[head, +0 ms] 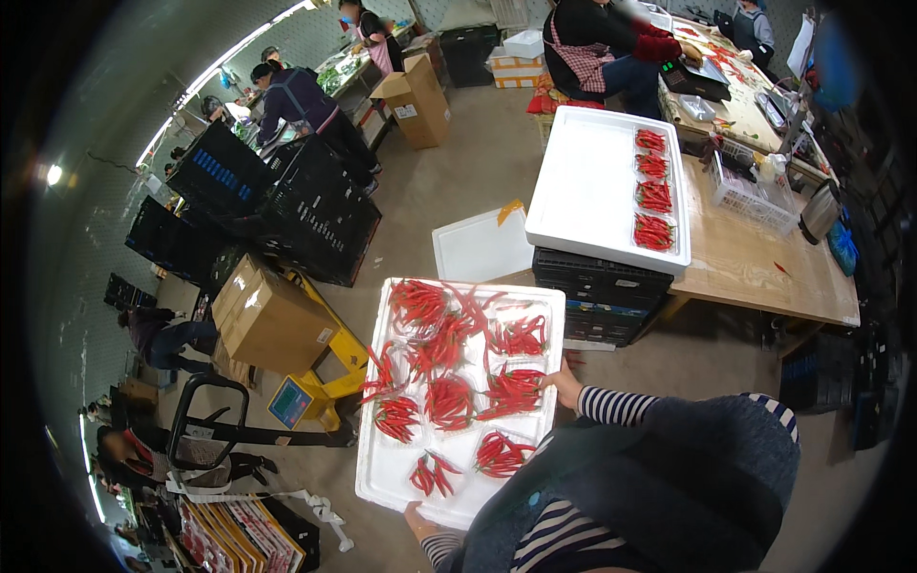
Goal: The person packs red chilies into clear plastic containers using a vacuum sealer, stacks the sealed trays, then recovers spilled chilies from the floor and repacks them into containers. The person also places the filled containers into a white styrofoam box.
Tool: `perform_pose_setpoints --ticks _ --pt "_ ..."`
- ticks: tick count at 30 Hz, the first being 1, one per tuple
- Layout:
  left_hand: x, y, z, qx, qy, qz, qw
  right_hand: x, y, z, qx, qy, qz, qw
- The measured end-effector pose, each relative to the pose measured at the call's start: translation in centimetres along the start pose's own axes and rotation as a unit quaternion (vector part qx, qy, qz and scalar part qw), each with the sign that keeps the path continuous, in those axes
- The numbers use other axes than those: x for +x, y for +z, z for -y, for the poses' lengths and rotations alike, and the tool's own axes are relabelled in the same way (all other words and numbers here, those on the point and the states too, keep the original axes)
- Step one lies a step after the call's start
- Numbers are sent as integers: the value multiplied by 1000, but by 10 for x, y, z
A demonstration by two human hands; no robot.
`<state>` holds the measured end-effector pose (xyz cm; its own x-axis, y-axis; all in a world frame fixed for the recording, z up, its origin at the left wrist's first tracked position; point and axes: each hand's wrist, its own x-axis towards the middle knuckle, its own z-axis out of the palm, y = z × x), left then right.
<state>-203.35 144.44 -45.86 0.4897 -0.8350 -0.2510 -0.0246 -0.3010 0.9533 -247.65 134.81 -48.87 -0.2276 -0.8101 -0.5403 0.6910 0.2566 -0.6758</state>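
Note:
A white foam tray (pixel 387 480) is held level in front of my body. My left hand (pixel 420 521) grips its near left edge, with most of the fingers hidden beneath. On the right edge sits my right hand (pixel 567 387), its thumb over the rim. Several clear plastic punnets of red chili peppers (pixel 450 402) lie in this tray, and loose chilies (pixel 469 308) spill across the far part. A smaller bunch of chilies (pixel 433 474) lies near the close edge. Beyond, a second foam tray (pixel 580 179) bears a row of filled chili punnets (pixel 653 195) along its right side.
Stacked black crates (pixel 602 286) support the second tray. Beside it stands a wooden table (pixel 745 251) with a white basket (pixel 752 190) and kettle (pixel 820 211). A foam lid (pixel 480 243) lies on the floor. Left are a yellow pallet-jack scale (pixel 315 401) and carton (pixel 272 315). Several people work around.

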Motion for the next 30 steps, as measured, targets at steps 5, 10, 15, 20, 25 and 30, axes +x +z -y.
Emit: perform_pose_setpoints --ticks 5,10,15,20,25,30 --pt "5 3 -9 -26 -114 24 993 0 -1 5 10 -10 7 1000" --pt "30 9 -10 -47 -155 28 986 18 -2 -8 6 -10 1 1000" --pt "62 80 -16 -58 -138 66 987 33 -1 1 30 -94 7 995" --pt "48 92 -11 -53 -153 81 983 -47 -29 19 -80 -18 -5 997" --pt "56 15 -28 -42 -161 51 985 -37 27 15 27 -38 8 999" --pt "83 27 -58 -44 -148 48 987 15 52 42 45 -44 53 997"
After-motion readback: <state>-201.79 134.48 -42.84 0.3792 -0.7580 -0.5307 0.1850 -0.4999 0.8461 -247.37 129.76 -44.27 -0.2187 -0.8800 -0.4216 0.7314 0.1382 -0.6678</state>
